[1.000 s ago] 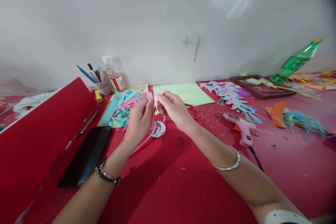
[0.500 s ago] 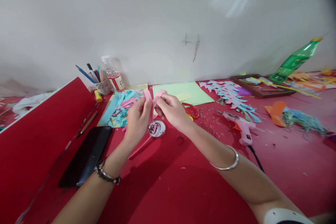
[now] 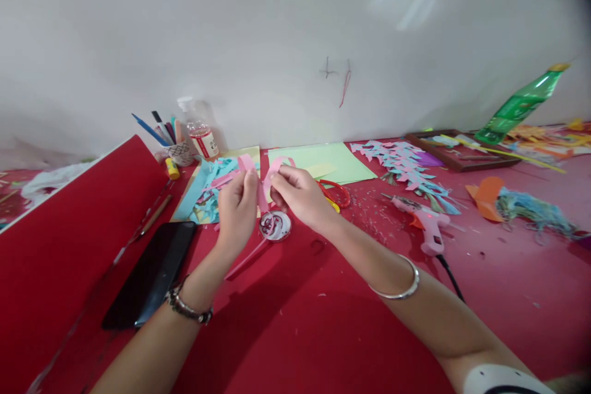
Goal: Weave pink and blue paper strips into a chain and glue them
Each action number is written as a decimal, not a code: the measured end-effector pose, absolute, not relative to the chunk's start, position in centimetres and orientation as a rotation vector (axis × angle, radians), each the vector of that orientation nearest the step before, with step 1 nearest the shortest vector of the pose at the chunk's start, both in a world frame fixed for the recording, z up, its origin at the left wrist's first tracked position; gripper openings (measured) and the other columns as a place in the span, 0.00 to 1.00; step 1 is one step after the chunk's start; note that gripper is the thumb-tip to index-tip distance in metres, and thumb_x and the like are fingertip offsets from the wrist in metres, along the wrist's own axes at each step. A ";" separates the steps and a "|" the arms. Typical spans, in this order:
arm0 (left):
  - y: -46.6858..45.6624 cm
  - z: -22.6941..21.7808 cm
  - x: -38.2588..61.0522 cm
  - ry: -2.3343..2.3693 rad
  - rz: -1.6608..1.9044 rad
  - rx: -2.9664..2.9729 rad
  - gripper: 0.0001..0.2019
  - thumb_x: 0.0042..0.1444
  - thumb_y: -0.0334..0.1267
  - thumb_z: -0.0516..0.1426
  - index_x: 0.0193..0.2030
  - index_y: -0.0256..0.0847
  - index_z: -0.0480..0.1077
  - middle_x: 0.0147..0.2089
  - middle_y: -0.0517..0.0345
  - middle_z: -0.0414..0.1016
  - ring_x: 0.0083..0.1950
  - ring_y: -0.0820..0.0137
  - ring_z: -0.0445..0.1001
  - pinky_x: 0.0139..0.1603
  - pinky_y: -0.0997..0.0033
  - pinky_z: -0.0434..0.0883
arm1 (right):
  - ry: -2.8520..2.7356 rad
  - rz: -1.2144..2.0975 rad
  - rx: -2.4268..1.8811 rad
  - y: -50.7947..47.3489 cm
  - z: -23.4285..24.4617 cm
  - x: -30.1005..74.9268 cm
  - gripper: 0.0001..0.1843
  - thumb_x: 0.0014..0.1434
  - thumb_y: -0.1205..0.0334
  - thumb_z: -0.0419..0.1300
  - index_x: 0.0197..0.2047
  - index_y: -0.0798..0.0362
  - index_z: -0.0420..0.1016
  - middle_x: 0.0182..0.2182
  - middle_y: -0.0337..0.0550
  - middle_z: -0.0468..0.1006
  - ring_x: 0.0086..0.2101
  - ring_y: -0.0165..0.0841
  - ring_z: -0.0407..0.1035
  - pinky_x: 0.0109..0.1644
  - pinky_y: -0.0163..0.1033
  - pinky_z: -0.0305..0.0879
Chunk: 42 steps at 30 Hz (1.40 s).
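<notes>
Between my two hands is a pink paper strip (image 3: 263,198), bent into loops at its upper end. My left hand (image 3: 237,206) pinches it between thumb and fingers on the left. On the other side my right hand (image 3: 298,194) grips a curled part of the strip with thumb and forefinger. Just below the fingers lies a small round white dish (image 3: 276,226) with dark swirls. Behind my left hand, cut blue and pink paper strips (image 3: 212,191) are heaped on a yellowish sheet. Red-handled scissors (image 3: 339,194) lie beyond my right wrist, partly hidden.
A black phone (image 3: 152,277) and a red board (image 3: 83,246) are at left. A pen cup (image 3: 180,152) and clear bottle (image 3: 203,138) stand by the wall. To the right lie a pink glue gun (image 3: 431,231), a paper-strip garland (image 3: 401,163) and a tray (image 3: 484,163) near a green bottle (image 3: 521,108).
My left hand has shifted slightly left and down, away from my right hand. The gap between the strip's pink loops is wider. My right hand has hardly moved.
</notes>
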<state>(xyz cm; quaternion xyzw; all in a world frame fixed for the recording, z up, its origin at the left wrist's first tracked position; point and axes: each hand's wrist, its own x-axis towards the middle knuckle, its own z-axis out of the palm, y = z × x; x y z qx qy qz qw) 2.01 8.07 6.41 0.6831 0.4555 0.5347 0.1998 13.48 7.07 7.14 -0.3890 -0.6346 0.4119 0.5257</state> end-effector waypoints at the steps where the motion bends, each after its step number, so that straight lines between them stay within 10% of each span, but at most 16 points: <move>1: 8.1 6.4 2.0 1.258 1.465 1.930 0.17 0.57 0.39 0.44 0.17 0.40 0.49 0.16 0.67 0.47 0.18 0.78 0.50 0.20 0.74 0.49 | -1.499 0.991 -0.920 7.2 7.1 13.5 0.14 0.56 0.63 0.46 0.19 0.53 0.55 0.13 0.31 0.58 0.15 0.21 0.54 0.19 0.28 0.52; 30: 7.8 6.3 1.9 1.288 1.375 2.048 0.20 0.58 0.38 0.43 0.15 0.39 0.52 0.13 0.66 0.52 0.16 0.79 0.52 0.18 0.75 0.49 | -1.572 0.929 -0.993 6.7 7.5 13.3 0.18 0.55 0.53 0.49 0.19 0.54 0.55 0.15 0.31 0.56 0.17 0.20 0.52 0.20 0.29 0.49; 42: 7.7 6.1 2.4 1.242 1.480 1.749 0.20 0.57 0.42 0.44 0.15 0.40 0.50 0.13 0.67 0.49 0.16 0.79 0.49 0.17 0.75 0.49 | -1.601 0.935 -0.944 6.5 7.5 13.0 0.16 0.56 0.64 0.46 0.17 0.53 0.53 0.12 0.30 0.57 0.15 0.21 0.52 0.20 0.30 0.50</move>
